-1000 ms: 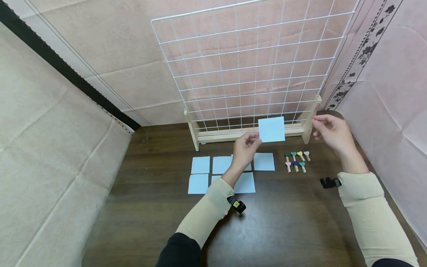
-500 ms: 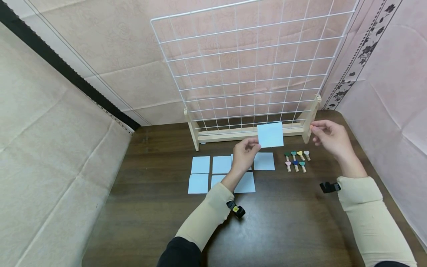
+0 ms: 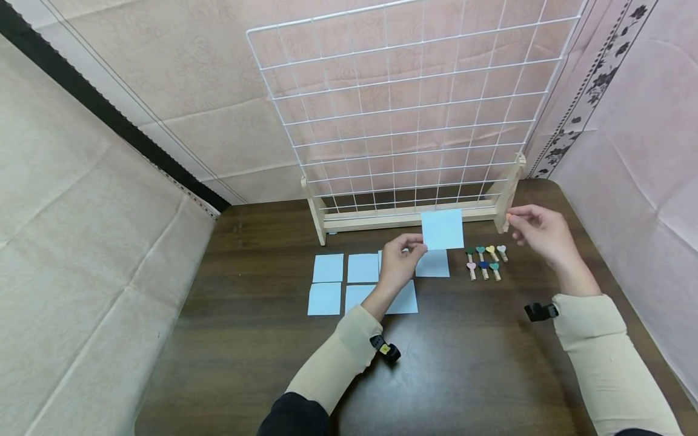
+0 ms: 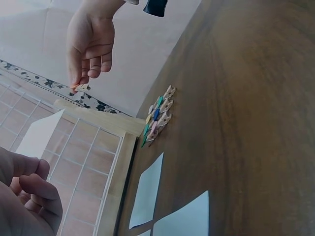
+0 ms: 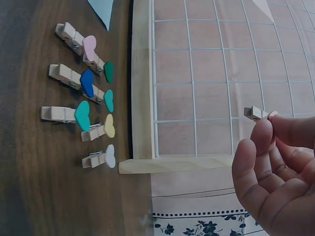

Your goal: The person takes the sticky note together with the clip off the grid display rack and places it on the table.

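My left hand (image 3: 400, 257) pinches a light blue square of paper (image 3: 443, 229) by its left edge, raised in front of the rack's wooden base. In the left wrist view that paper (image 4: 40, 132) hangs beyond the curled fingers. My right hand (image 3: 545, 236) holds a small wooden clothespin (image 5: 255, 114) with an orange-red end between thumb and forefinger, just right of the rack's right foot. On the table below lie several clothespins with coloured hearts (image 3: 483, 266), set in two rows. Several blue paper squares (image 3: 324, 299) lie in rows under and beside my left forearm, which partly hides them.
A white wire grid (image 3: 403, 109) stands upright on a wooden base (image 3: 376, 224) at the back of the dark wooden table (image 3: 229, 339). Light cloth walls (image 3: 98, 272) enclose the left, back and right sides.
Both hands have sunk slightly toward the table, the left with the paper square, the right with the clothespin. The paper now overlaps the far right square on the table in the head view.
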Action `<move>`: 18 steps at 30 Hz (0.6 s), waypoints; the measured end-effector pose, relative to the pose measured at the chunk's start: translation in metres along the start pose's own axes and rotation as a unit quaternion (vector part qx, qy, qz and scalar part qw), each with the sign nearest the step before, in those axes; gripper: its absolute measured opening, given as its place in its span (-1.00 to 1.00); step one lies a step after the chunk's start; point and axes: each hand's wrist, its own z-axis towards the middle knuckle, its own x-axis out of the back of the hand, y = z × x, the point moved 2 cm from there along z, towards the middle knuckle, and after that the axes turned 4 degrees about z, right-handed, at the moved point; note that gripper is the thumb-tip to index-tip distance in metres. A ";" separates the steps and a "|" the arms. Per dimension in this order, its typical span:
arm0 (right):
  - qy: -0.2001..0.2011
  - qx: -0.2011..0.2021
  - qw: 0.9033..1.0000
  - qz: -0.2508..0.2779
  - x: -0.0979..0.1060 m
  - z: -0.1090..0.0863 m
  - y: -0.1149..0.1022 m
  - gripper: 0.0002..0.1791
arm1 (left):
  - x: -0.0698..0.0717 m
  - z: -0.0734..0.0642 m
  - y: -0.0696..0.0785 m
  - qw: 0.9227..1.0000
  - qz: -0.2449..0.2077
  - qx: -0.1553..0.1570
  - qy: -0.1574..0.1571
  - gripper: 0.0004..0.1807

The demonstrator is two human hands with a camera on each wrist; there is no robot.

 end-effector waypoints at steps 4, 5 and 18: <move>-0.007 -0.016 1.000 -0.010 0.000 -0.004 0.002 -0.58 | -0.001 -0.004 -0.003 1.000 -0.002 0.009 0.001 -0.82; -0.010 -0.020 1.000 -0.013 0.000 -0.004 0.003 -0.58 | -0.001 -0.005 -0.003 1.000 0.000 0.011 0.001 -0.82; -0.030 -0.035 0.999 0.000 -0.002 -0.011 0.014 -0.56 | -0.003 -0.017 -0.015 0.999 0.022 0.025 0.006 -0.82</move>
